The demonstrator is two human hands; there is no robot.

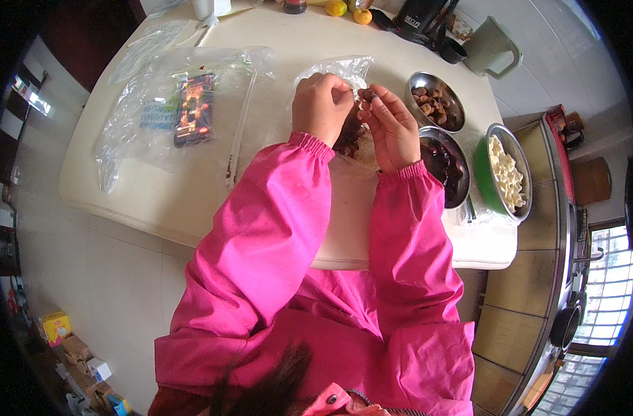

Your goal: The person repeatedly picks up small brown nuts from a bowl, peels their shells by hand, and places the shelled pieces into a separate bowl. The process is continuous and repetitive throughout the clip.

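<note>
In my right hand (393, 127) a small dark brown piece of food (368, 95), perhaps a dried fruit, is pinched between thumb and fingers. My left hand (320, 106) is beside it with its fingers curled; whether it holds anything is hidden. Under both hands lies a clear plastic sheet or bag (342, 64) with a pale grainy food (366, 147) and dark red pieces (346, 136) on it. To the right stand a metal bowl of brown lumps (431, 104) and a metal bowl of dark, glossy pieces (444, 161). My hands partly cover the food below.
A green bowl (485, 174) of white pieces stands by the table's right edge. On the left lies a clear plastic bag (134, 130) with a phone-like dark object (195, 109). Behind are yellow fruits (336, 8), a black appliance (418, 18) and a grey-green pitcher (490, 49).
</note>
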